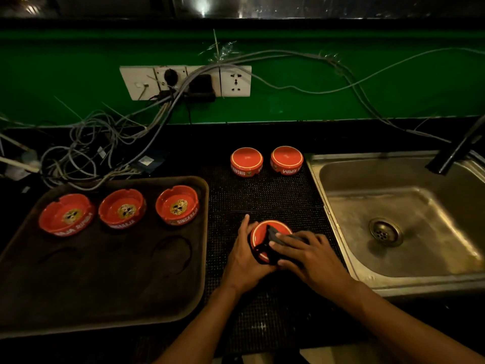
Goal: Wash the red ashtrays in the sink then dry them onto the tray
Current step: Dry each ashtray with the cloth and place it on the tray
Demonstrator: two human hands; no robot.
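While I look down through the head camera, my hands work on one upturned red ashtray (262,233) that sits base-up on the black mat (265,193), just left of the sink (393,222). My left hand (245,254) curls round the ashtray's left side and holds it, and my right hand (309,254) presses a dark cloth (274,239) onto its base with the fingers laid fairly flat over the cloth; I cannot tell whether the thumb pinches it. The sink basin is steel and looks wet, with a round drain (385,231) at its middle and nothing else in it that I can see; a dark tap (458,151) leans over its far right corner. Beyond my hands, near the sink's far left corner, two more red ashtrays (246,161) (286,160) stand upside down on the mat, side by side and apart. Well left of the sink lies a dark brown tray (105,279) holding three red ashtrays (67,215) (122,208) (177,204) upright in a row along its far edge, each with a skull emblem inside. Behind the tray, a tangle of grey cables (105,143) spills over the surface from a white socket panel (183,81) on the green wall (341,101).
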